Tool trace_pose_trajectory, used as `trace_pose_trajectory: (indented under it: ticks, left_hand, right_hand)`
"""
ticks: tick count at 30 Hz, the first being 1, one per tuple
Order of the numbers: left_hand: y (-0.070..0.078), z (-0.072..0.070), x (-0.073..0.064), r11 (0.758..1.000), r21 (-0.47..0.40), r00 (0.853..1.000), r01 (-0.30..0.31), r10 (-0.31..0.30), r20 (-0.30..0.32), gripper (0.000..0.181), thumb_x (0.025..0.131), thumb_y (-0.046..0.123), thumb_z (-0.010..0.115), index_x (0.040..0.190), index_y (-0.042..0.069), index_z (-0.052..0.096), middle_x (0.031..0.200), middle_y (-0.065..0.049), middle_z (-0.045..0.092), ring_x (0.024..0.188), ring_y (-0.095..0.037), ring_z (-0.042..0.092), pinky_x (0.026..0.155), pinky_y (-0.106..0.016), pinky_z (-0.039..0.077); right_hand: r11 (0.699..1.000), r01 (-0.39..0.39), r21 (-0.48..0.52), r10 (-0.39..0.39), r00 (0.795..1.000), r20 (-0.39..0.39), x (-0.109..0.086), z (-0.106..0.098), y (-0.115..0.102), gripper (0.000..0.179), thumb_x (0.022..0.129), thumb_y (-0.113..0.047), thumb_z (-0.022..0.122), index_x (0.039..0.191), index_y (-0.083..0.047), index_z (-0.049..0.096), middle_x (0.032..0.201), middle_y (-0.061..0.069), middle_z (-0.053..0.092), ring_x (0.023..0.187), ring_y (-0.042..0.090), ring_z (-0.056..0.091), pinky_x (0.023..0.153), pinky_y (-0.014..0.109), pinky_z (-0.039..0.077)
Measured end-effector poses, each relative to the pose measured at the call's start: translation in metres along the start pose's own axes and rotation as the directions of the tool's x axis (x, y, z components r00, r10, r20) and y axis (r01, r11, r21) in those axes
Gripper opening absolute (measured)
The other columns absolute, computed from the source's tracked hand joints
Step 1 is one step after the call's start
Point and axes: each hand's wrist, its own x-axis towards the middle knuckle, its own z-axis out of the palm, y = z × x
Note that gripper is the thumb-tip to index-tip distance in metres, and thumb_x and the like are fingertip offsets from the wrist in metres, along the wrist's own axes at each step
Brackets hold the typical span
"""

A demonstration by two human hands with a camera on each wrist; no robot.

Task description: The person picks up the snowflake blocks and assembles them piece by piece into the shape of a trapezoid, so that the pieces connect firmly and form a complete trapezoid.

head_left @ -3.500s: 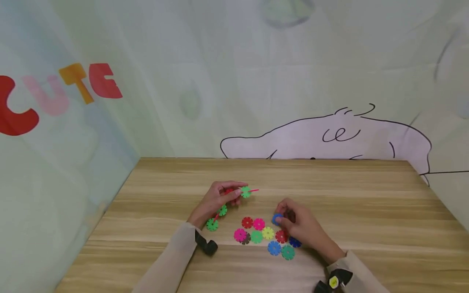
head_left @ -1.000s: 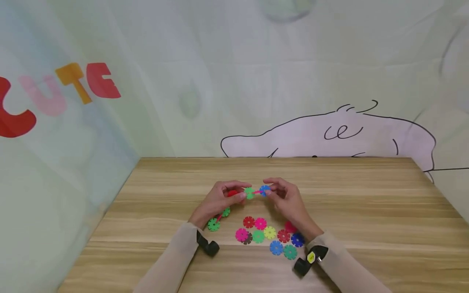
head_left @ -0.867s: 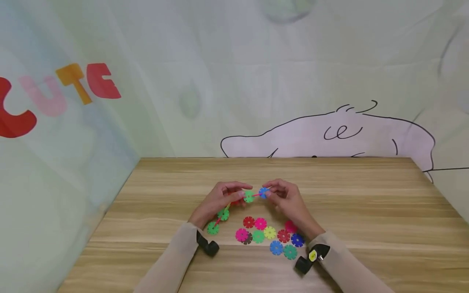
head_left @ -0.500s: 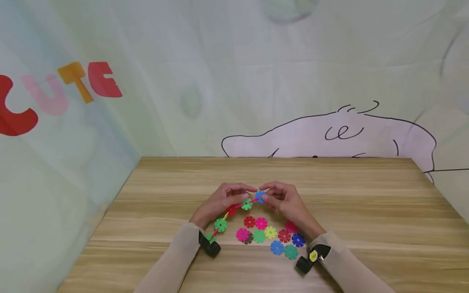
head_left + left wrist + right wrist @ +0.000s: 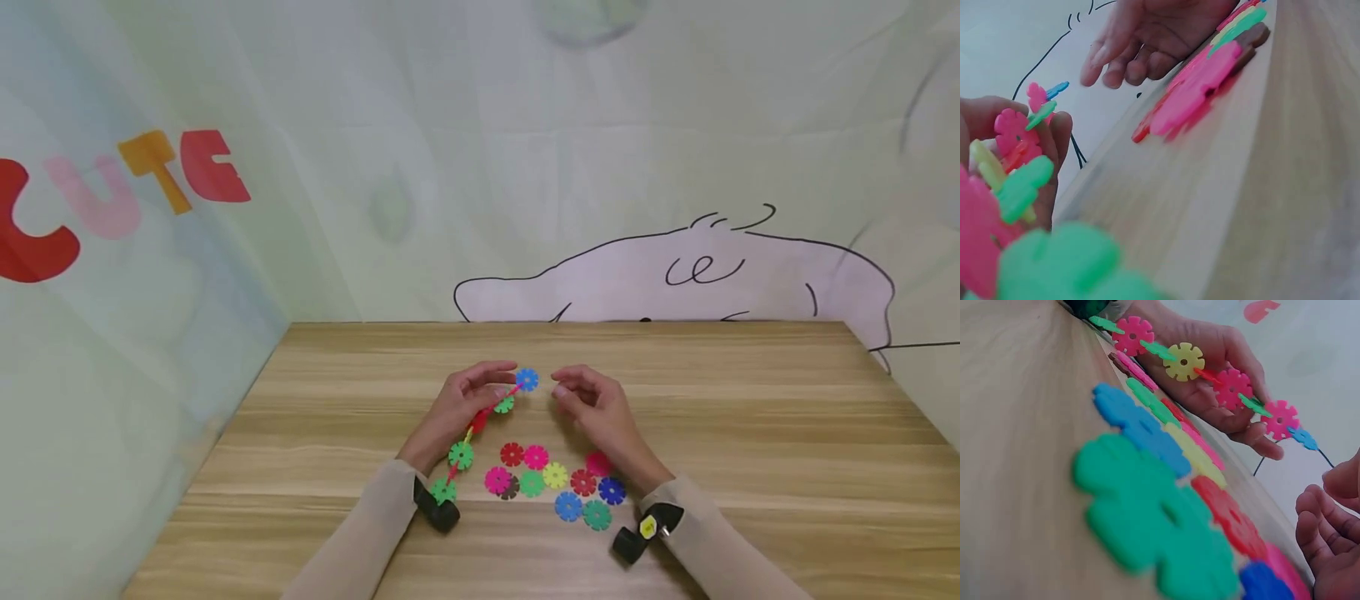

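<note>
My left hand (image 5: 457, 408) pinches a chain of slotted plastic snowflake discs between thumb and fingers, near its far end. Green, pink, yellow and red discs follow one another along it, standing crosswise, as the yellow disc (image 5: 1184, 361) shows in the right wrist view. A blue disc (image 5: 527, 380) forms the far tip, slotted onto a pink one. The near end, a green disc (image 5: 443, 490), hangs by the left wrist. My right hand (image 5: 606, 412) is just right of the blue disc, apart from it, its fingers loosely bent and holding nothing.
Loose discs lie flat on the wooden table (image 5: 337, 358) between the forearms, among them a teal disc (image 5: 597, 515), a yellow disc (image 5: 555, 476) and a dark blue disc (image 5: 612, 491). A printed cloth (image 5: 337, 167) hangs behind the table.
My right hand brought the blue disc from above the loose pile to the chain's end, where it now sits. Since half a second ago that hand has let go and drawn right.
</note>
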Motion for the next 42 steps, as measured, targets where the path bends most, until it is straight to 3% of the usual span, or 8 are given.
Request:
trace_pose_trajectory:
  ticks: [7, 11, 13, 18, 22, 31, 38, 42]
  left_hand:
    - [0.000, -0.003, 0.001, 0.997, -0.082, 0.999, -0.012, 0.016, 0.050, 0.050, 0.105, 0.016, 0.066, 0.154, 0.017, 0.058, 0.157, -0.011, 0.061, 0.142, -0.026, 0.060, 0.108, -0.026, 0.055]
    - [0.000, -0.005, 0.001, 0.995, -0.102, 0.996, -0.016, 0.025, 0.084, 0.051, 0.104, 0.013, 0.065, 0.154, 0.012, 0.057, 0.156, -0.016, 0.061, 0.141, -0.026, 0.062, 0.106, -0.024, 0.056]
    - [0.000, -0.005, 0.001, 0.995, -0.102, 0.995, -0.019, 0.028, 0.093, 0.050, 0.104, 0.012, 0.065, 0.154, 0.011, 0.057, 0.155, -0.018, 0.061, 0.139, -0.025, 0.063, 0.105, -0.024, 0.056]
    - [0.000, -0.004, 0.001, 0.997, -0.077, 0.996, -0.023, 0.029, 0.086, 0.049, 0.104, 0.013, 0.065, 0.153, 0.013, 0.059, 0.153, -0.016, 0.063, 0.135, -0.022, 0.064, 0.105, -0.023, 0.056]
    - [-0.002, -0.004, 0.001, 0.998, -0.055, 0.997, -0.028, 0.032, 0.073, 0.048, 0.104, 0.016, 0.066, 0.152, 0.016, 0.060, 0.152, -0.013, 0.063, 0.136, -0.022, 0.061, 0.105, -0.023, 0.054]
    - [-0.002, -0.004, 0.001, 1.000, -0.009, 0.997, -0.008, 0.009, 0.070, 0.049, 0.103, 0.022, 0.069, 0.151, 0.025, 0.062, 0.152, -0.008, 0.061, 0.138, -0.024, 0.056, 0.109, -0.030, 0.052]
    - [-0.001, -0.003, 0.002, 0.999, -0.032, 0.996, -0.019, 0.022, 0.089, 0.051, 0.103, 0.021, 0.071, 0.152, 0.024, 0.061, 0.152, -0.010, 0.060, 0.134, -0.022, 0.059, 0.105, -0.029, 0.054]
    - [-0.001, -0.004, 0.001, 0.999, -0.037, 0.995, -0.024, 0.027, 0.093, 0.051, 0.102, 0.022, 0.071, 0.153, 0.023, 0.060, 0.151, -0.011, 0.060, 0.132, -0.022, 0.061, 0.104, -0.028, 0.054]
  right_hand:
    - [0.995, -0.003, -0.098, 0.007, 0.999, 0.037, -0.020, -0.027, 0.004, 0.022, 0.106, -0.016, 0.068, 0.126, -0.009, 0.073, 0.115, 0.013, 0.074, 0.099, 0.021, 0.068, 0.086, 0.022, 0.058]
    - [0.980, 0.054, -0.192, -0.038, 0.996, 0.082, -0.035, -0.044, 0.008, 0.021, 0.105, -0.017, 0.070, 0.124, -0.011, 0.073, 0.115, 0.007, 0.077, 0.105, 0.012, 0.069, 0.094, 0.019, 0.055]
    - [0.972, 0.106, -0.211, -0.083, 0.990, 0.116, -0.042, -0.050, 0.010, 0.021, 0.103, -0.013, 0.071, 0.124, -0.010, 0.073, 0.114, 0.006, 0.078, 0.102, 0.008, 0.070, 0.091, 0.020, 0.057]
    - [0.924, 0.290, -0.249, -0.235, 0.944, 0.230, -0.055, -0.058, 0.013, 0.029, 0.093, -0.001, 0.076, 0.120, -0.010, 0.074, 0.104, 0.001, 0.078, 0.087, 0.006, 0.066, 0.076, 0.023, 0.057]
    - [0.870, 0.369, -0.329, -0.275, 0.914, 0.298, -0.059, -0.057, 0.012, 0.036, 0.090, -0.003, 0.081, 0.123, -0.015, 0.074, 0.105, -0.007, 0.075, 0.088, 0.005, 0.063, 0.077, 0.023, 0.056]
    - [0.852, 0.402, -0.335, -0.302, 0.901, 0.312, -0.059, -0.051, 0.014, 0.034, 0.093, 0.000, 0.078, 0.122, -0.016, 0.073, 0.101, -0.007, 0.070, 0.088, 0.004, 0.059, 0.076, 0.023, 0.054]
    - [0.819, 0.397, -0.413, -0.296, 0.910, 0.289, -0.058, -0.049, 0.014, 0.040, 0.090, 0.003, 0.079, 0.123, -0.017, 0.070, 0.107, -0.008, 0.070, 0.090, 0.002, 0.058, 0.078, 0.023, 0.054]
    - [0.843, 0.368, -0.393, -0.263, 0.919, 0.295, -0.058, -0.048, 0.013, 0.041, 0.091, 0.006, 0.077, 0.124, -0.017, 0.069, 0.103, -0.007, 0.066, 0.088, 0.005, 0.056, 0.076, 0.023, 0.053]
